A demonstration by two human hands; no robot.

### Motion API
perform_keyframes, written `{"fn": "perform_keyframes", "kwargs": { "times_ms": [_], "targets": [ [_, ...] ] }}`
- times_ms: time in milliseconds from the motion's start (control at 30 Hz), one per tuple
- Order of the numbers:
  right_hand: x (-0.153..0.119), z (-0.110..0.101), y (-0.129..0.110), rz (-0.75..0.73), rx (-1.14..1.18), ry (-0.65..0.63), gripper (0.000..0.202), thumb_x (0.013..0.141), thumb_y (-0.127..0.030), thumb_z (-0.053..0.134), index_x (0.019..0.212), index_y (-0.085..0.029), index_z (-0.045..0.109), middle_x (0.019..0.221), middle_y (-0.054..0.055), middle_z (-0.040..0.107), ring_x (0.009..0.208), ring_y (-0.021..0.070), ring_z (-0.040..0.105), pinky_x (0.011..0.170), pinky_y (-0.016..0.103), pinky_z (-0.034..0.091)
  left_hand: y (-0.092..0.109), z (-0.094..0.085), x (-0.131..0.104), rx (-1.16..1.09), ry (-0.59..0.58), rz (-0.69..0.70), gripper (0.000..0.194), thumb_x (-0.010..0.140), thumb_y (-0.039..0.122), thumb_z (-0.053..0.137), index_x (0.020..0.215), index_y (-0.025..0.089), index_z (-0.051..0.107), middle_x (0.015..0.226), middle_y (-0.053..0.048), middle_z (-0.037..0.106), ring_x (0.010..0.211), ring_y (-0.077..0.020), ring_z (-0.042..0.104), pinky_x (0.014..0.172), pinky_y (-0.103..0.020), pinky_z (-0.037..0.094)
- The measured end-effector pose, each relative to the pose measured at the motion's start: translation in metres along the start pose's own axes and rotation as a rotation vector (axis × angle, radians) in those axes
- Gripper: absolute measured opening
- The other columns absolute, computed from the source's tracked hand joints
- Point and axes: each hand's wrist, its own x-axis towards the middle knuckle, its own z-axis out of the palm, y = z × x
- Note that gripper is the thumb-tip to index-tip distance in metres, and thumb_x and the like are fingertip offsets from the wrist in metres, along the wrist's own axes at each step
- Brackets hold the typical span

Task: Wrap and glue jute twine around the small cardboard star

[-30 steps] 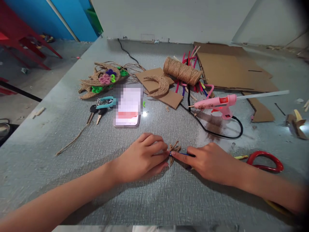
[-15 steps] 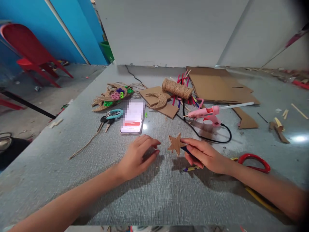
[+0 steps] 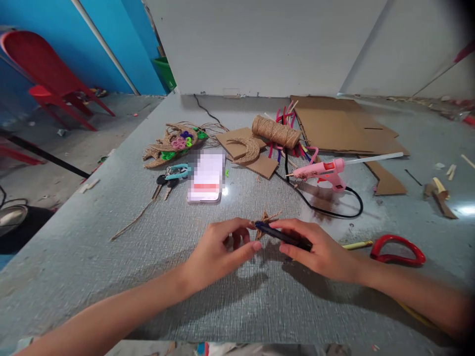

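A small cardboard star (image 3: 264, 216) with a loose strand of twine is held up between my two hands. My left hand (image 3: 222, 249) has its fingertips and thumb at the star's left side and pinches it, though the contact is partly hidden. My right hand (image 3: 321, 247) is closed around a black pen-like tool (image 3: 284, 235) with a blue end, which lies across the front of the star. A yellow crayon or pencil (image 3: 358, 245) and red-handled scissors (image 3: 399, 249) lie by my right wrist, partly covered by it.
Beyond my hands are a phone (image 3: 206, 178), keys (image 3: 166, 183), a twine-wrapped piece with coloured flowers (image 3: 178, 143), a twine crescent (image 3: 247, 150), a twine roll (image 3: 276, 131) and a corded pink glue gun (image 3: 319, 170). Cardboard sheets (image 3: 330, 123) lie behind.
The star has turned, now showing its twine. My left hand has moved right and reached it. The black tool in my right hand now crosses in front of the star. The view has shifted slightly.
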Motion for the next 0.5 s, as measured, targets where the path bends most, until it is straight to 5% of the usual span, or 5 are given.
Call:
{"fn": "perform_keyframes", "kwargs": {
  "times_ms": [233, 500],
  "targets": [
    [-0.002, 0.007, 0.001, -0.105, -0.081, -0.037, 0.034, 0.090, -0.022, 0.048, 0.124, -0.024, 0.045, 0.113, 0.004, 0.062, 0.099, 0.0104, 0.059, 0.084, 0.027, 0.047, 0.000, 0.001, 0.001, -0.147, -0.108, -0.113, 0.022, 0.083, 0.031, 0.055, 0.086, 0.013, 0.067, 0.059, 0.001, 0.058, 0.047, -0.0056, 0.041, 0.041, -0.016, 0.030],
    [0.002, -0.004, 0.006, -0.315, -0.170, -0.069, 0.043, 0.091, -0.011, 0.043, 0.131, -0.025, 0.042, 0.088, 0.001, 0.060, 0.076, 0.0072, 0.054, 0.068, 0.019, 0.045, 0.000, -0.002, 0.000, -0.202, -0.137, -0.160, 0.022, 0.080, 0.031, 0.058, 0.081, 0.011, 0.068, 0.061, -0.002, 0.062, 0.047, -0.0059, 0.041, 0.042, -0.017, 0.031]
  ]
}}
